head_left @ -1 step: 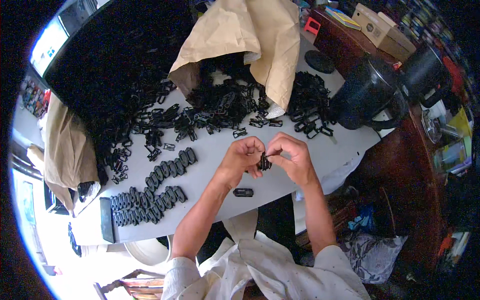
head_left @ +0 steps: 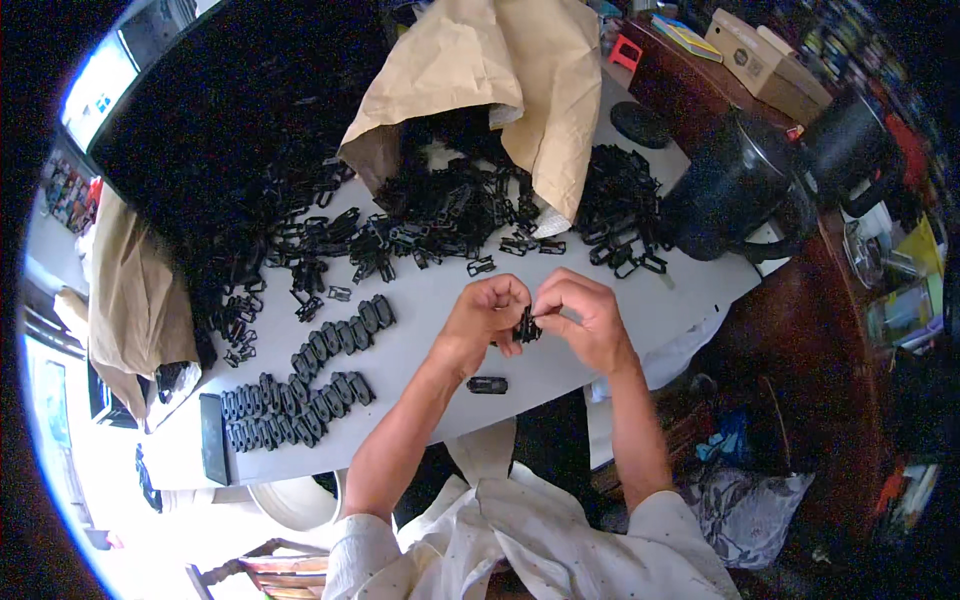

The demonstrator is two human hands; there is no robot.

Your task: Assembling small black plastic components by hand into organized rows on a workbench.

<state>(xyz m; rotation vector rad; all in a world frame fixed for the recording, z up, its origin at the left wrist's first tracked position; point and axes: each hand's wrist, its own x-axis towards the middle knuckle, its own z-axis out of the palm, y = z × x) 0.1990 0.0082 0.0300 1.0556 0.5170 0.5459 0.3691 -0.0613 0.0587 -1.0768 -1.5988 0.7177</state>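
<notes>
Whitish table (head_left: 420, 312) with scattered black frames (head_left: 410, 238), lined-up black pieces (head_left: 316, 347), brown paper bag (head_left: 440, 70)

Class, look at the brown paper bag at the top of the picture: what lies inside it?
Black parts lie at the mouth of the paper bag and across the white table. Deeper inside, paper and shadow hide any contents.

The change is very slight: the thumb and index fingertips of the right hand (head_left: 588, 322) now meet a little lower at the small black part (head_left: 528, 326) by the left hand (head_left: 478, 318), and the part's visible outline differs a little, the fingers hiding how it has turned. The brown paper bag (head_left: 440, 75) appears a hair further right in view.
</notes>
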